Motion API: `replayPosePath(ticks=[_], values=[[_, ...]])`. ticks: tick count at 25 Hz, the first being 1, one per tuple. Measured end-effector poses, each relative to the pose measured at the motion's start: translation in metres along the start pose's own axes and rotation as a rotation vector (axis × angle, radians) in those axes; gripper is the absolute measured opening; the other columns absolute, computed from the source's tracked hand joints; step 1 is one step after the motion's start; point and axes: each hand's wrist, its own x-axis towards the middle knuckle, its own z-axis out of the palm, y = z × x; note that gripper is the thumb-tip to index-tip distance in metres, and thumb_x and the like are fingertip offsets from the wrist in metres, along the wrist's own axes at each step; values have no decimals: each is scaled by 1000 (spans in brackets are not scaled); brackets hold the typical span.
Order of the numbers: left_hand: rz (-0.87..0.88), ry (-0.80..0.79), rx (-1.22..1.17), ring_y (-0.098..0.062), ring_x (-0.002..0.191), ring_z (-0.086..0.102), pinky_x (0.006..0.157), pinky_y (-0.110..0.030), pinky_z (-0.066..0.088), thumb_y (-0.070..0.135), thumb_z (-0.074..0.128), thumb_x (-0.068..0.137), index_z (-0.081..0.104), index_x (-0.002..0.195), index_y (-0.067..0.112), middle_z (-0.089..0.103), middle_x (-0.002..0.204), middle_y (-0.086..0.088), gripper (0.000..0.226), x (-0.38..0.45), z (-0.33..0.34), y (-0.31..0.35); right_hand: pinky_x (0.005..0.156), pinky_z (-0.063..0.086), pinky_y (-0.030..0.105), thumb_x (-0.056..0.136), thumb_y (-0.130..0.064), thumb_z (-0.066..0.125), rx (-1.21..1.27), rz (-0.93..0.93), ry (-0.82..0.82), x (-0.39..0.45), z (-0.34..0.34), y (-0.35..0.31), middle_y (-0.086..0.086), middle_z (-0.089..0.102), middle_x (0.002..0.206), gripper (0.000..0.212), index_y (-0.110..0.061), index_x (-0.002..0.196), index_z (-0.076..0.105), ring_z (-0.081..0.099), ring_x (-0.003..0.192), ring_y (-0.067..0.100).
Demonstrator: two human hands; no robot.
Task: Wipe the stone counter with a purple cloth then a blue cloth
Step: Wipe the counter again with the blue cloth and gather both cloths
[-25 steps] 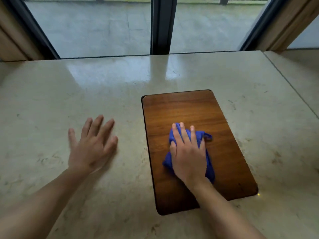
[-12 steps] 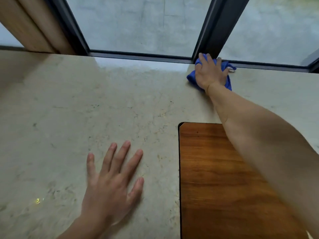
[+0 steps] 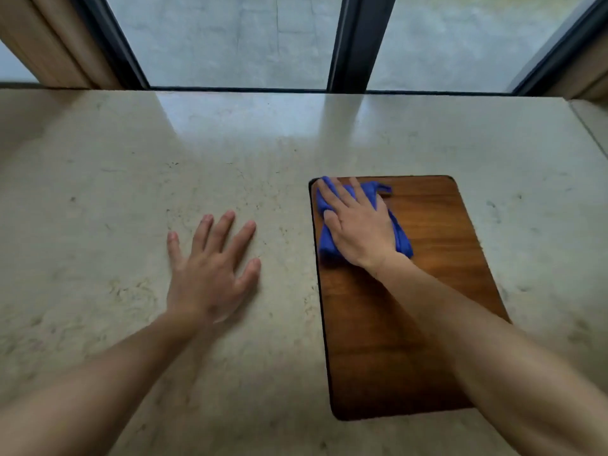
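A bunched blue cloth (image 3: 402, 236) lies on the far left corner of a brown wooden board (image 3: 444, 258), which rests on the beige stone counter (image 3: 131, 192). My right hand (image 3: 358, 227) presses flat on the cloth with straight fingers and covers most of it. My left hand (image 3: 210, 274) rests flat on the bare stone left of the board, fingers spread and holding nothing. No purple cloth is in view.
The counter runs back to a dark window frame (image 3: 357, 44) with glass behind it. Wooden trim (image 3: 56, 44) stands at the far left and far right corners. A seam in the stone (image 3: 589, 130) runs along the right side.
My right hand has drawn the blue cloth back from the counter's far edge by the window onto the wooden board. My left hand stays flat on the stone.
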Motion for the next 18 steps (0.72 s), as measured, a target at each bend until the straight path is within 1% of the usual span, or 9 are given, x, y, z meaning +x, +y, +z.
replayPosePath(ticks=[2,6,8,9,10,12,14,16,18], values=[[1,18,-12,-20,154,5,114,-70,1,67,15,92,11,153,47,9,167,7,64,6,3,-1,117,21,50,102,-44,11,-39,48,36,-93,11,-3,-14,12,164,55,-37,157,9,8,152,19],[15,56,-71,-25,153,11,115,-70,6,59,26,95,25,150,41,18,166,1,58,-4,-2,6,121,12,47,98,-50,2,-13,151,-79,-284,33,-38,-19,-5,162,57,-45,153,-7,-6,152,13],[2,57,-78,-28,151,16,113,-70,12,54,30,95,35,144,34,25,163,-3,54,-21,-8,10,114,29,49,99,-44,13,-29,183,-48,-358,41,-64,-13,17,161,56,-37,154,19,13,151,18],[14,59,-61,-29,150,18,112,-71,13,52,32,94,39,141,31,28,161,-5,52,-29,-12,10,108,34,47,101,-42,16,-45,208,-35,-385,44,-78,-9,29,157,55,-32,152,33,18,150,18],[29,60,-37,-29,149,20,112,-70,14,51,34,94,42,138,29,29,160,-5,50,-36,-15,7,106,33,45,103,-40,14,-53,233,-31,-407,48,-92,-7,36,156,55,-28,148,41,15,150,15],[36,57,-4,-28,149,21,112,-69,14,49,37,96,43,138,28,29,161,-5,48,-44,-21,-4,104,30,46,102,-41,11,-77,240,-29,-433,58,-116,-7,38,156,54,-27,142,44,12,150,16],[23,57,-15,-27,148,21,111,-69,14,48,38,96,41,139,30,27,161,-3,47,-48,-21,-19,98,39,52,101,-40,11,-76,254,-69,-431,60,-127,-5,50,149,52,-27,140,43,24,144,21],[35,71,-22,-27,148,20,111,-70,14,48,37,97,38,141,31,25,160,-3,48,-45,-19,-34,92,49,57,102,-40,9,-62,273,-33,-397,60,-129,-2,56,142,55,-26,144,42,41,138,28],[56,69,-23,-27,150,18,111,-70,13,50,35,98,32,146,32,20,163,-3,51,-41,-18,-43,99,42,58,103,-40,14,-12,297,-53,-353,50,-129,-1,50,147,55,-26,148,44,47,135,31]])
